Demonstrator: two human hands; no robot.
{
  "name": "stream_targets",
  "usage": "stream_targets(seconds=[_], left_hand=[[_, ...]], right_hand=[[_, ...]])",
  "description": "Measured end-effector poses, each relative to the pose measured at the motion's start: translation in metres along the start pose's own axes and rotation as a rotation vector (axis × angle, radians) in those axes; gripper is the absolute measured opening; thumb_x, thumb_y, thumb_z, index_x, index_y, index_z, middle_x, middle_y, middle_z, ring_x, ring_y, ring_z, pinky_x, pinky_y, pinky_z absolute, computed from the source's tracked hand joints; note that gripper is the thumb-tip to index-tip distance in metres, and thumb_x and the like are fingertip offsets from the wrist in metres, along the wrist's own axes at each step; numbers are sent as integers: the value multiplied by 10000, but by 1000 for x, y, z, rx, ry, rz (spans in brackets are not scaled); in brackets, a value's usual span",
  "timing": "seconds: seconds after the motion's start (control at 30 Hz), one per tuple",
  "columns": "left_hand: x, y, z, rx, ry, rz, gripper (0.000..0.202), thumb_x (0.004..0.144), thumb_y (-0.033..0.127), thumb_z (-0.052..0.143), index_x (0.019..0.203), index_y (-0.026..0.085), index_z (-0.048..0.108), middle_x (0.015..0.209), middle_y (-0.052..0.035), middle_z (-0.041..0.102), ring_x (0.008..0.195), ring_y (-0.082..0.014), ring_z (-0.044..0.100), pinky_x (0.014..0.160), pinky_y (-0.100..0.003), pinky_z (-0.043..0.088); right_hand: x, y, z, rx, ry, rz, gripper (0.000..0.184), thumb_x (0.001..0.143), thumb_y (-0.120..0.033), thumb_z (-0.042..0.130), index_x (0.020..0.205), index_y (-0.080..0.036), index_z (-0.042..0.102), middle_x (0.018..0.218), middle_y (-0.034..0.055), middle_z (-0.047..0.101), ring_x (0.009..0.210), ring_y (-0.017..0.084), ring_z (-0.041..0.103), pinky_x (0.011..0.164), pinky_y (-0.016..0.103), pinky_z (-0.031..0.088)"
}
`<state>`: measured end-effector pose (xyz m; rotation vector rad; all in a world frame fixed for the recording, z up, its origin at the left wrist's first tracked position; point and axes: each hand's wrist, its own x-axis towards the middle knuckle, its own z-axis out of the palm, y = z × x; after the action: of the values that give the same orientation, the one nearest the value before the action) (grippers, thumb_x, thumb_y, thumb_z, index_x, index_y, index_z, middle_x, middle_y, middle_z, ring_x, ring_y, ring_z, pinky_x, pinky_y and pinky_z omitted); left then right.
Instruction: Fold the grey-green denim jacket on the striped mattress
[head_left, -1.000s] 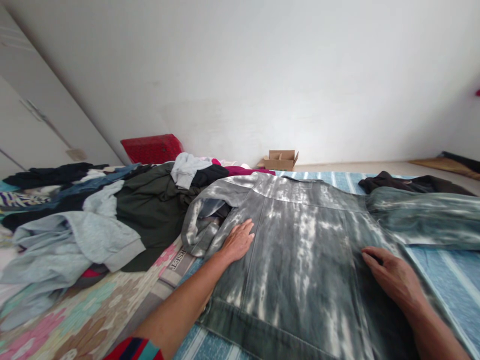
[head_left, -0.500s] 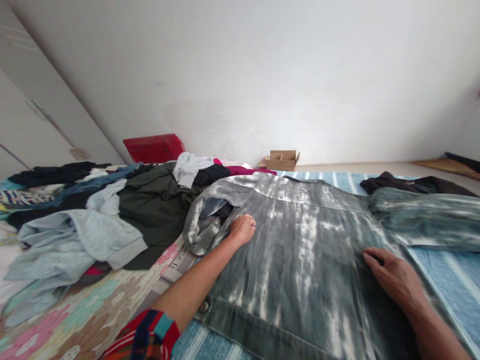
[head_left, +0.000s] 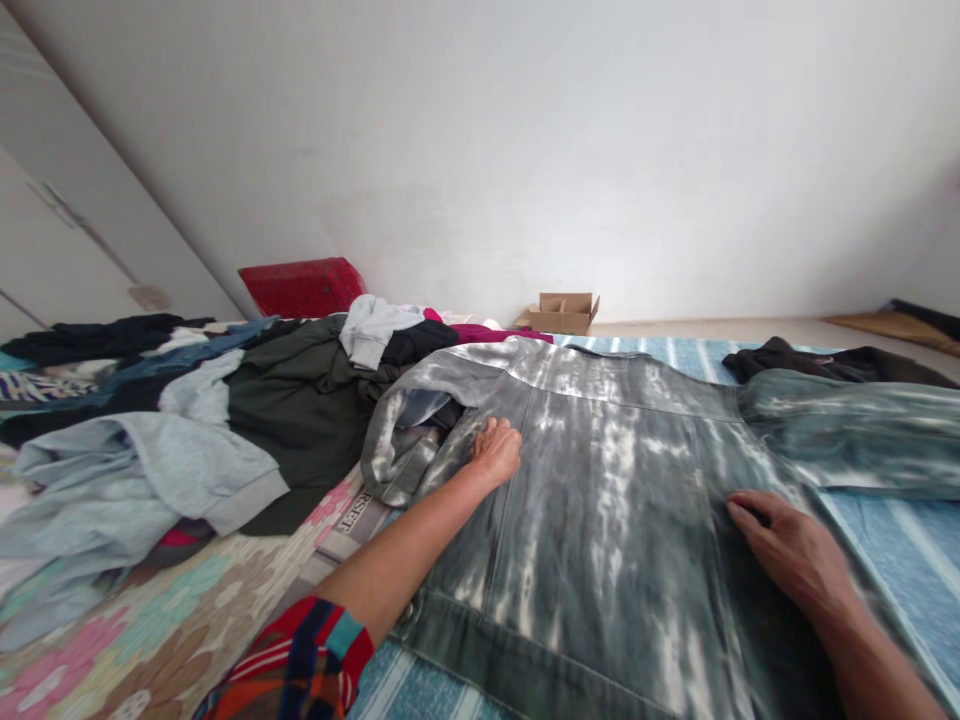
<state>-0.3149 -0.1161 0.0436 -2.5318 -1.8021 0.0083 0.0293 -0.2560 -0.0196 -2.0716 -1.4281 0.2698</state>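
A grey-green denim jacket [head_left: 600,480] with white bleached streaks lies back side up, spread out in front of me. Near its left armhole, my left hand [head_left: 496,452] is closed against the cloth, knuckles up. The left sleeve bends round beside it, with a cuff opening showing. My right hand [head_left: 787,550] is on the right side panel, thumb and forefinger drawn together at the fabric; its other fingers are mostly hidden. The right sleeve stretches out to the right. A metal button sits at the left end of the hem, partly behind my forearm.
Left of the jacket is a heap of clothes, with a light grey garment [head_left: 150,470] and a dark olive one [head_left: 300,420]. A floral sheet [head_left: 195,610] and blue striped cloth [head_left: 915,560] lie beneath. Farther back are a red case [head_left: 304,287], cardboard box [head_left: 564,314] and dark garment [head_left: 832,360].
My left hand has shifted slightly right and up over the jacket, its fingers now more curled over the cloth. My right hand stays nearly where it was. The view has tilted a little.
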Motion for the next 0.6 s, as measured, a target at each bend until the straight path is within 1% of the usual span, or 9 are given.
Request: stream_targets(seconds=[0.1, 0.2, 0.27, 0.33, 0.4, 0.5, 0.6], left_hand=[[1, 2, 3, -12, -2, 42, 242, 784, 114, 442, 744, 169, 674, 984, -122, 601, 1072, -323, 475, 884, -451, 423], [3, -2, 5, -83, 13, 84, 209, 772, 130, 461, 749, 164, 666, 979, -120, 606, 1089, -325, 470, 913, -435, 411], [4, -8, 4, -116, 37, 86, 207, 752, 114, 459, 786, 150, 660, 972, -117, 613, 1064, -312, 495, 931, -424, 404], [4, -17, 1, -140, 66, 73, 236, 754, 105, 436, 848, 138, 650, 993, -113, 620, 1035, -280, 524, 950, -404, 398], [3, -27, -2, -179, 96, 61, 252, 768, 102, 404, 862, 140, 635, 1027, -111, 626, 1015, -242, 549, 941, -367, 409], [-5, -39, -9, -242, 110, 65, 222, 769, 102, 390, 723, 168, 597, 1043, -90, 643, 967, -188, 585, 879, -299, 445], [-23, -45, -21, -359, 86, 137, 190, 755, 121, 427, 618, 178, 546, 1018, -53, 664, 936, -152, 601, 860, -251, 444]], right_hand=[[0, 1, 0, 5, 5, -20, 446, 743, -517, 391, 877, -220, 697, 1049, 72, 680, 933, 276, 627, 768, 376, 477], [0, 2, 1, 6, 13, -18, 443, 740, -517, 399, 882, -222, 697, 1052, 66, 678, 920, 274, 629, 759, 375, 477], [0, 2, 1, 8, 12, -16, 439, 740, -518, 400, 879, -226, 697, 1047, 62, 680, 919, 272, 630, 761, 374, 476], [0, 1, 1, 5, 12, -17, 438, 742, -518, 397, 872, -228, 698, 1045, 62, 680, 925, 273, 628, 765, 373, 475], [0, 0, 0, -4, 8, -8, 446, 743, -523, 391, 874, -227, 699, 1052, 64, 678, 929, 276, 626, 762, 372, 475], [0, -2, -1, -13, -13, 8, 466, 746, -527, 379, 892, -220, 698, 1065, 67, 673, 934, 277, 623, 757, 369, 473], [0, -3, -2, -11, -24, 10, 466, 744, -527, 377, 890, -220, 696, 1060, 65, 673, 937, 274, 622, 759, 362, 470]])
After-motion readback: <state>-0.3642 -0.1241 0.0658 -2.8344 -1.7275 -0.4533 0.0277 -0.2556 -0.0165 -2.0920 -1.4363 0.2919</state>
